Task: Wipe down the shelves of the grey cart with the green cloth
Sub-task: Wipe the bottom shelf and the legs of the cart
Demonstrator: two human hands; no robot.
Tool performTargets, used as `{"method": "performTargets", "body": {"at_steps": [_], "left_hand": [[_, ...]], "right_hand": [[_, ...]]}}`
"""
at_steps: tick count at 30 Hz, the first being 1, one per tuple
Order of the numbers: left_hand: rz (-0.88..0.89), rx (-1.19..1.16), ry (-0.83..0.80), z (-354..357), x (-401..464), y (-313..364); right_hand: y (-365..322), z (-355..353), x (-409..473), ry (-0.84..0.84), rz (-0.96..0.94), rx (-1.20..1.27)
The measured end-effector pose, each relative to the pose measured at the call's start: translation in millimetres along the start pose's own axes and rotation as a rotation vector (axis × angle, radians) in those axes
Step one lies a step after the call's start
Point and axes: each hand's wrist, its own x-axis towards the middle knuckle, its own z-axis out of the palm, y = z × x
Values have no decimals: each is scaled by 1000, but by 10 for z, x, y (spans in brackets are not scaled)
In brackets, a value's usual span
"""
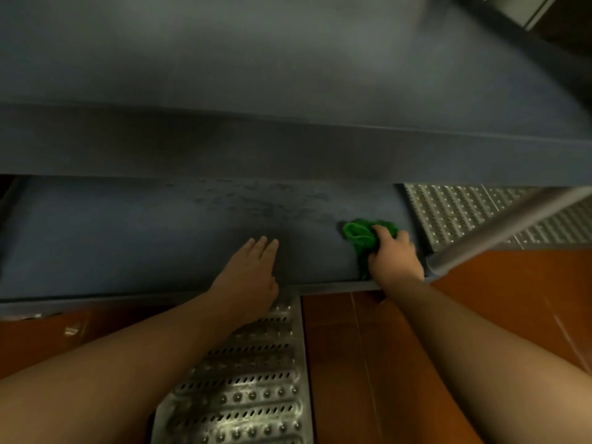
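commercial kitchen, perforated metal floor grate (237, 379), red tiles (352, 363)

We reach both bare forearms forward and down from the bottom corners of the view. Our left hand (248, 270) lies flat, palm down, fingers straight and close together, pointing away from us, thumb tucked along its side. Our right hand (394, 258) is curled into a loose fist, knuckles up, fingers bent under and gripping, wrist angled slightly inward toward the left.
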Motion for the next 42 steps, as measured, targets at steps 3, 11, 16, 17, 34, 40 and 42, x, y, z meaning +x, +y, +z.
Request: {"method": "performTargets", "body": {"at_steps": [3,11,16,17,34,40,42], "left_hand": [[-15,-20,-64,88,-1,-42],[-70,-36,-41,-108,-146,-550],[-113,7,-25,-276,-373,-1095],[-123,15,-21,-313,-439,-1197],[-617,-83,123,-767,-1595,-2556],[-723,-121,146,-825,-1784,-2655],[-695,-104,182,-804,-1800,-2690]], "right_hand": [[154,-56,115,18,122,67],[-283,188,7,96,126,235],[-965,357,-137,83,38,243],[-1140,406,-173,78,7,245],[-4621,1330,-1339,-82,-622,255],[-5148,1504,-1463,-186,-868,291],[-5157,1524,-1484,-178,-920,277]]}}
